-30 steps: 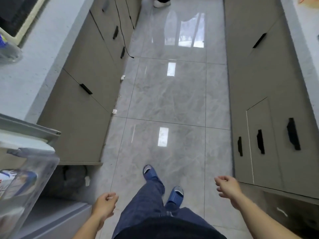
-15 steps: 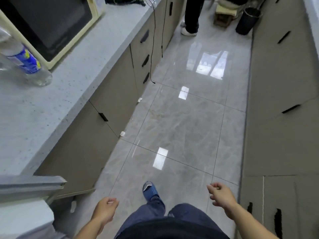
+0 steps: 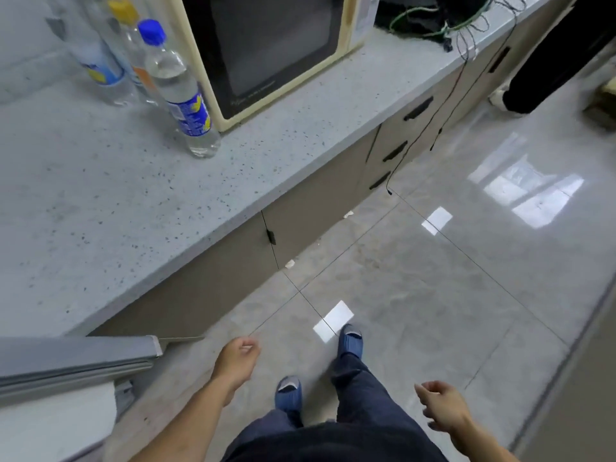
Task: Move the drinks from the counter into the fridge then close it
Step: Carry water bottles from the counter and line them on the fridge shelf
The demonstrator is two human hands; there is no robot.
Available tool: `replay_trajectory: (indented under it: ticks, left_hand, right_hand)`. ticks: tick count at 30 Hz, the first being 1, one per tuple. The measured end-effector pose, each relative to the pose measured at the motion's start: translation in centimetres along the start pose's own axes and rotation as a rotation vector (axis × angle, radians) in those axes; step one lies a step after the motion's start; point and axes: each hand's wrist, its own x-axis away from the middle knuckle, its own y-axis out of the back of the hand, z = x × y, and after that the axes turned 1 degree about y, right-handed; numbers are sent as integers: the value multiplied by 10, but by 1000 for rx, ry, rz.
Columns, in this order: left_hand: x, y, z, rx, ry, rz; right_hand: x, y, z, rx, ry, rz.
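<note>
From the head camera, both hands hang low over the grey tiled floor (image 3: 416,295): the left hand (image 3: 236,361) and the right hand (image 3: 441,406) have loosely curled fingers and hold nothing. A blue-capped water bottle (image 3: 178,91) stands on the speckled counter (image 3: 100,211) just beside the cream microwave (image 3: 266,45), with what look like two more bottles (image 3: 106,51) behind it, blurred. The open fridge door (image 3: 73,358) juts in at lower left.

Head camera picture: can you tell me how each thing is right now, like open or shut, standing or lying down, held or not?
Left hand: loosely curled, holding nothing.
Right hand: loosely curled, holding nothing.
Blue-capped bottle: upright on the counter, cap on.
Two bottles behind it: upright, untouched.
Microwave: door shut.
Fridge door: open.
Cabinet doors: shut.
</note>
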Motion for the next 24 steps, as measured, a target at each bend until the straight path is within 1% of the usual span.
replay_trajectory:
  ticks: [5,7,12,14,16,19,24]
  left_hand:
    - [9,0,-6,82,124,-152]
    - [15,-3,-8,138,171,-223]
    - [30,-11,-24,303,210,-395]
    - [33,-10,-35,319,180,-463]
    - [34,-4,-52,366,114,-534]
    - [30,17,-87,441,22,-621]
    - [12,82,-159,482,-237,-677]
  right_hand:
    - [-57,13,83,102,104,101]
    - [-77,13,121,146,171,144]
    - [-84,-4,224,252,382,264]
    - [-68,-18,265,273,486,308]
    - [-46,-36,303,286,606,358]
    - [-2,-65,355,244,761,458]
    - [70,-112,439,184,1046,563]
